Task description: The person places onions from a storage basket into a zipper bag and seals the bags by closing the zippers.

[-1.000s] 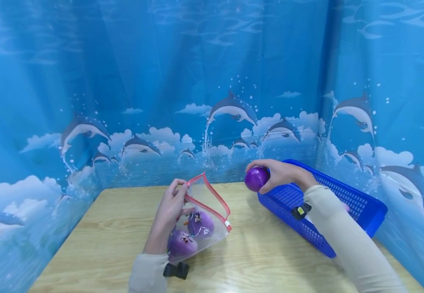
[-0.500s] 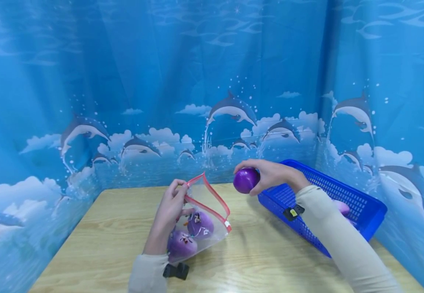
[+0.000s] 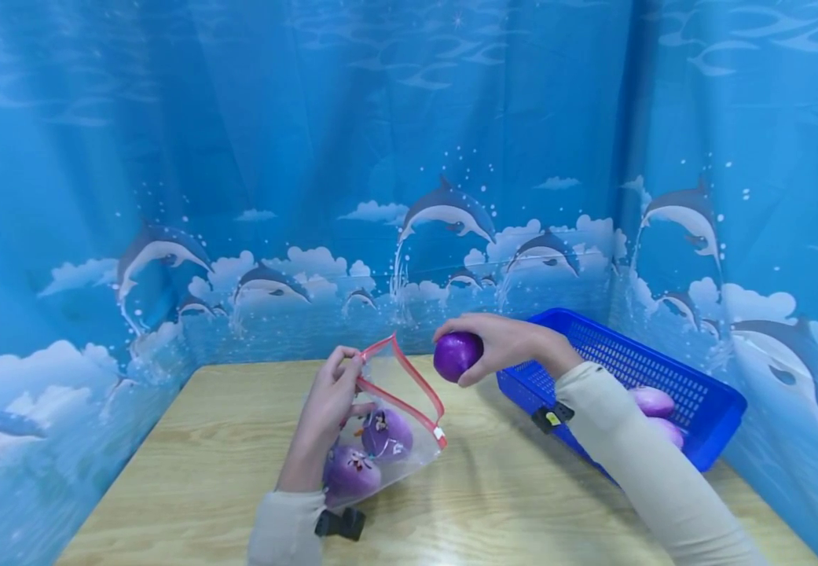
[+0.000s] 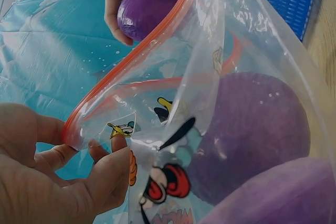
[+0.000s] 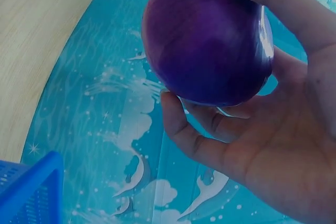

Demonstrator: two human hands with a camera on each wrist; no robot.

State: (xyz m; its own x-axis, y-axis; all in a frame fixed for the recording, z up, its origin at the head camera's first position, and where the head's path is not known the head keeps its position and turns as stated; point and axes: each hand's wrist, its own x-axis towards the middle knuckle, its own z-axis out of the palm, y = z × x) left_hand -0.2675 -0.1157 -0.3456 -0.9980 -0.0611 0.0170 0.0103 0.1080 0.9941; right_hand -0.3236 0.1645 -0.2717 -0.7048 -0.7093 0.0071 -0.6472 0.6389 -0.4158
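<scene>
Head view alone shows lilac balls [image 3: 652,402] in the basket [image 3: 723,424]; right hand [image 3: 504,344] grips a roundish ball [image 3: 455,358], left hand [image 3: 331,393] pinches a bag [image 3: 420,452] opening toward upper right.

Head view: bright, fairly even light; soft-edged, faint shadows on the wooden table [image 3: 239,440], with pale glare at the lower middle of the frame; darker vertical bands down the blue curtain [image 3: 239,118]; small highlights on the upper side of the purple ball [image 3: 457,358]; wide-angle stretching toward the frame edges; left wrist view: dimmer, muted colours; white glints along the clear bag [image 4: 257,19]; right wrist view: dim; ball mostly shaded, bright streak down one side.
</scene>
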